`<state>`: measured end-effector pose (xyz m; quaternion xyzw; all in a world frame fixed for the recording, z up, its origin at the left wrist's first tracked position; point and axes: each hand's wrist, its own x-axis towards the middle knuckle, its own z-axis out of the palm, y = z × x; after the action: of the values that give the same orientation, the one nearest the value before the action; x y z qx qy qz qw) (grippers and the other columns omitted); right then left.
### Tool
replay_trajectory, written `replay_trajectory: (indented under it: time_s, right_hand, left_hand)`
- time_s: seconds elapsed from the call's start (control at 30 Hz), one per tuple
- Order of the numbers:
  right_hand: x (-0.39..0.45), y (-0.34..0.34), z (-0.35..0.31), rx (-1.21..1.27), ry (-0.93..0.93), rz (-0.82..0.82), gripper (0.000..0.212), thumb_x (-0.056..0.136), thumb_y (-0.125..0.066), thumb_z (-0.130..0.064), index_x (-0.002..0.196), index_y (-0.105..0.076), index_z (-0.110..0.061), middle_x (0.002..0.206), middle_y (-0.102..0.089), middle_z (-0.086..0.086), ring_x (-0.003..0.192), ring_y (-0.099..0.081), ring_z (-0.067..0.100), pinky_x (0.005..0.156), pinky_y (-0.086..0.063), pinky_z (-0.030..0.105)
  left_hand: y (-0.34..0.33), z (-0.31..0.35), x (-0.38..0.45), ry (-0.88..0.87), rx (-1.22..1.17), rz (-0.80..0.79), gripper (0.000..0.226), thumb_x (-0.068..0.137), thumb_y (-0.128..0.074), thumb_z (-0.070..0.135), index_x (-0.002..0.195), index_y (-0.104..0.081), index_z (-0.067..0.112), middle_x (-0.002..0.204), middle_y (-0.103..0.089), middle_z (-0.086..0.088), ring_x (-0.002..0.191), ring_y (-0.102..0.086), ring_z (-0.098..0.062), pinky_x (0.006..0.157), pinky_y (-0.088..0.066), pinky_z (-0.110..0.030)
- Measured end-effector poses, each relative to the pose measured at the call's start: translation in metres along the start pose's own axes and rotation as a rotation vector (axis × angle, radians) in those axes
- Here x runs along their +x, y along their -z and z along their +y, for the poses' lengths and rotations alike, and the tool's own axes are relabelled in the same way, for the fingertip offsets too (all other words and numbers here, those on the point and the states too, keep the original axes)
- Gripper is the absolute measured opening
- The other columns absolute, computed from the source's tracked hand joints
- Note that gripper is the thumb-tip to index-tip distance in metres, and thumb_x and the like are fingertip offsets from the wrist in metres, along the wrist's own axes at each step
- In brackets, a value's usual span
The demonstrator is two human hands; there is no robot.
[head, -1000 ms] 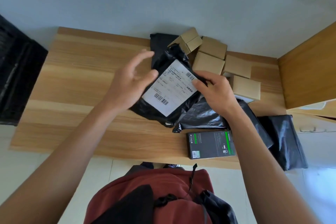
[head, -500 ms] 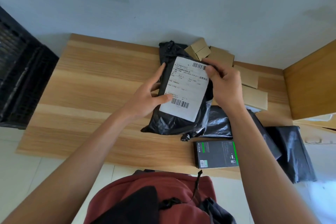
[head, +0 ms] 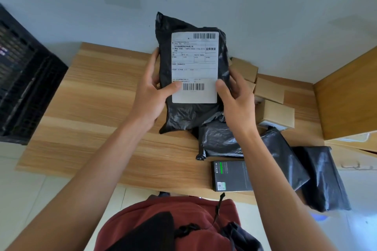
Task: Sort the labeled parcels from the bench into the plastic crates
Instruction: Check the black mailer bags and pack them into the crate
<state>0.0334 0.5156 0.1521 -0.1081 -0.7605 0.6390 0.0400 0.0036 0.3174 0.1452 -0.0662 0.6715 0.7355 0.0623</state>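
Black parcel [head: 191, 116] now lifted upright off the desk [head: 98, 96], label [head: 194, 67] squared to me, frame centre. Left hand [head: 152, 96] and right hand [head: 237, 98] pinch its lower edges. I'd read it; crate [head: 24, 79] next.

A desk [head: 98, 108] of light wood with paler and darker plank bands is seen against a pale wall. Toward its right end, several small brown cardboard boxes [head: 273, 96] are clustered near the wall edge, touching one another. Nearer the front, a crumpled black plastic mailer [head: 220, 140] is laid flat, and a second black mailer [head: 285, 161] is spread just beside it, reaching over the front edge. A third black mailer [head: 324, 177] is draped at the far right corner, hanging past the edge. A dark flat box with green markings [head: 232, 175] is placed at the front edge, touching the crumpled mailer's corner. The left half is shown as bare wood.
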Motion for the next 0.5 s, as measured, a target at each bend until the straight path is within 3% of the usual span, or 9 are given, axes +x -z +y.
replay_trajectory:
  time_s: [0.13,0.27,0.5]
  right_hand:
    - [-0.014,0.007,0.006,0.043,-0.064,-0.150,0.038,0.103,-0.066,-0.021,0.140,-0.059,-0.025,0.122,-0.075,-0.009,0.113,-0.072,0.010,0.094,-0.060,0.035]
    - [-0.014,0.013,0.000,0.142,-0.021,-0.122,0.035,0.103,-0.063,-0.012,0.138,-0.060,-0.017,0.120,-0.076,-0.006,0.111,-0.072,0.011,0.089,-0.060,0.027]
    - [-0.008,0.023,-0.008,0.146,0.104,-0.101,0.038,0.104,-0.058,-0.004,0.142,-0.056,-0.013,0.124,-0.074,-0.005,0.118,-0.068,0.010,0.097,-0.057,0.027]
  left_hand:
    - [-0.009,0.007,-0.005,0.000,-0.010,0.111,0.070,0.089,-0.078,0.003,0.146,-0.041,0.020,0.119,-0.076,-0.001,0.108,-0.074,-0.016,0.089,-0.061,-0.036]
    - [-0.023,0.015,-0.014,-0.061,0.020,0.117,0.047,0.092,-0.075,0.003,0.134,-0.055,0.012,0.123,-0.074,-0.002,0.113,-0.072,-0.015,0.097,-0.059,-0.036]
    - [-0.036,0.029,-0.038,-0.178,0.208,0.039,0.058,0.098,-0.064,-0.003,0.152,-0.051,0.016,0.130,-0.072,0.011,0.119,-0.067,-0.006,0.097,-0.055,-0.023]
